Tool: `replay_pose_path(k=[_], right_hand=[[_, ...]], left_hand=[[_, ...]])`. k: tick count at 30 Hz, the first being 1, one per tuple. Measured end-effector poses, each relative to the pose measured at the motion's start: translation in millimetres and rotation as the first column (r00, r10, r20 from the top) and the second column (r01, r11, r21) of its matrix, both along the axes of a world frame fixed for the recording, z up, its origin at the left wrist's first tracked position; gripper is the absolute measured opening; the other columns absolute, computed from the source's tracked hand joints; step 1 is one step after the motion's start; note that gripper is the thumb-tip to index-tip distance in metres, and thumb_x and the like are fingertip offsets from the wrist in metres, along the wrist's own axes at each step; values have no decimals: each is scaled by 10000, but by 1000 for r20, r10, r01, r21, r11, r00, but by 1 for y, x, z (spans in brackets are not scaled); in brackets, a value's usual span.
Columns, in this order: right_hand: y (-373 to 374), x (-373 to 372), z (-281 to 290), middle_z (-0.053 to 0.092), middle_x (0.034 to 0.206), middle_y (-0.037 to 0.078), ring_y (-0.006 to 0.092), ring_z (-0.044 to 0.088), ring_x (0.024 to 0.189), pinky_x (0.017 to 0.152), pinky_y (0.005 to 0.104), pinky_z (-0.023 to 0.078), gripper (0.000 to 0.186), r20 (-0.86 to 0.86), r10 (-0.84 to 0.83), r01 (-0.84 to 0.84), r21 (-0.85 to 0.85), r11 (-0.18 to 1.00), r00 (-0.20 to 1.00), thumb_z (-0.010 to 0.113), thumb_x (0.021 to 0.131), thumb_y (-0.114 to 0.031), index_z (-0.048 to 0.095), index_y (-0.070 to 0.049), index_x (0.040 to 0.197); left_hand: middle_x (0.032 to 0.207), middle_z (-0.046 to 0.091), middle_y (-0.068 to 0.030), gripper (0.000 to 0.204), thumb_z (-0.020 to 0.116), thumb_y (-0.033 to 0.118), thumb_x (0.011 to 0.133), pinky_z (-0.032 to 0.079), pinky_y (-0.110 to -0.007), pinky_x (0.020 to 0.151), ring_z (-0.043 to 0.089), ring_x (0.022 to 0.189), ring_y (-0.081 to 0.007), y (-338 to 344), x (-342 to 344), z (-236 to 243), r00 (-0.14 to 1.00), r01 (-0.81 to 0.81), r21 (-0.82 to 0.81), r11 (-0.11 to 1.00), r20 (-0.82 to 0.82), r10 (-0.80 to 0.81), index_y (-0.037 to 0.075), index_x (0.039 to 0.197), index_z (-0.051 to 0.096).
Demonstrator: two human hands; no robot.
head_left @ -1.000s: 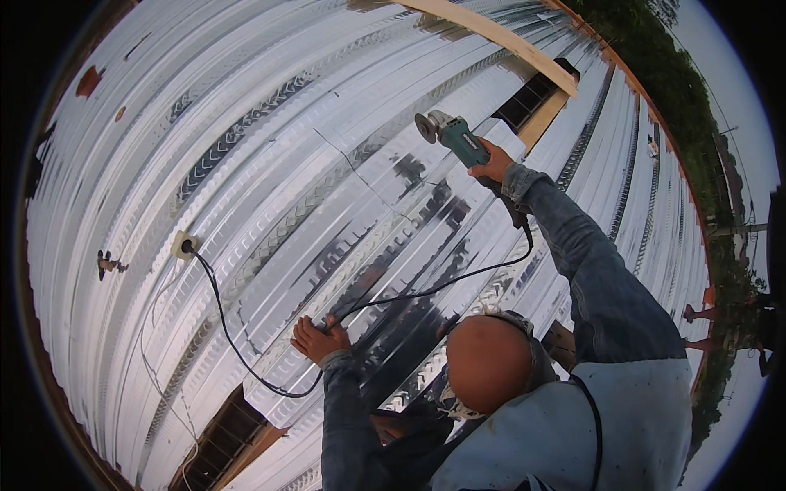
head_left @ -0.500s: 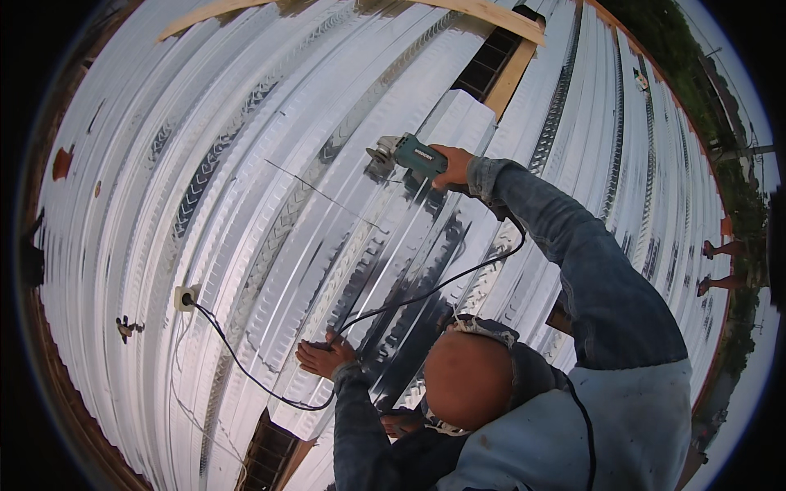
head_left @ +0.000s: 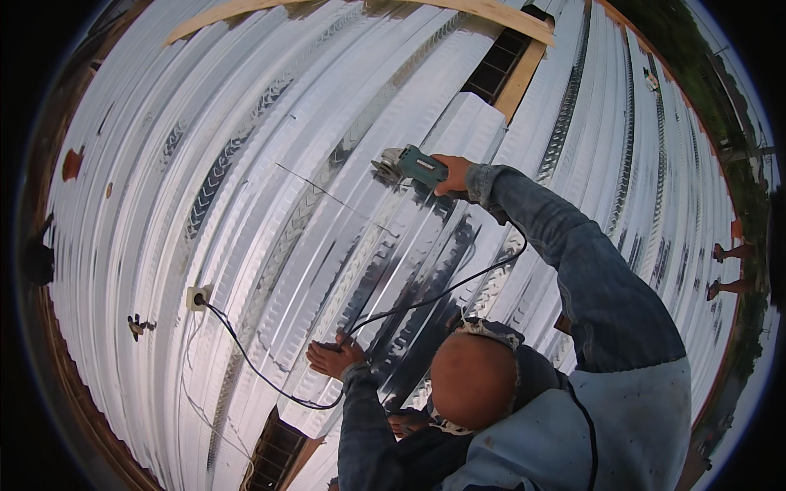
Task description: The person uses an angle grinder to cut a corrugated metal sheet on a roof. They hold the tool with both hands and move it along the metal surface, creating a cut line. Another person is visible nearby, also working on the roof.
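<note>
My right hand (head_left: 453, 174) is wrapped around the body of a green angle grinder (head_left: 423, 166), arm stretched out ahead. The grinder's disc (head_left: 385, 170) is low over a shiny ribbed metal sheet (head_left: 360, 209); whether it touches cannot be told. My left hand (head_left: 336, 358) lies flat on the sheet nearer to me, fingers extended. A black power cord (head_left: 434, 299) runs from the grinder, past my left hand and out to a pale socket (head_left: 197, 298) on the left. A thin dark line (head_left: 332, 196) crosses the ribs left of the disc.
Rectangular openings show dark framing at the far side (head_left: 496, 64) and near side (head_left: 274, 454). Wooden planks (head_left: 458, 6) lie at the far edge. A bare knee (head_left: 473, 380) is close to my left arm. Another person's feet (head_left: 716, 288) stand at the right. A small dark tool (head_left: 139, 326) lies left.
The whole view has shifted slightly. Against the sheet, the grinder has come a little nearer to me in my right hand. My left hand stays flat in place.
</note>
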State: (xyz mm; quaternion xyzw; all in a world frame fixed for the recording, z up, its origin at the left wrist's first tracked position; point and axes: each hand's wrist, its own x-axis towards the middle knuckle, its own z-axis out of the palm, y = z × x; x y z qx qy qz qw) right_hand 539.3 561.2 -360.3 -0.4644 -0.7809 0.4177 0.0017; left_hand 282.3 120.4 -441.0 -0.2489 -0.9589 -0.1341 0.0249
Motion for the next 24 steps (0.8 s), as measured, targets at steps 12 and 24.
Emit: replay_pose_path(k=[12,24], right_hand=[[1,-6,21,555,1223,215,298,583,1057,930,366,445,974,107,89,-88,-12,996,990,804,544,-341,389,-28,1367],[4,-8,12,609,1141,165,285,601,1017,889,362,469,884,110,54,-53,-12,999,992,815,541,-304,454,-91,1320]], left_hand=[[1348,401,-198,690,515,473,814,152,-557,1089,292,1318,-369,-1,0,1,999,-8,-7,1000,35,8,8,1309,392],[1335,421,-221,722,531,505,814,130,-538,1102,285,1324,-385,0,0,3,998,-18,29,999,64,16,-15,1298,405]])
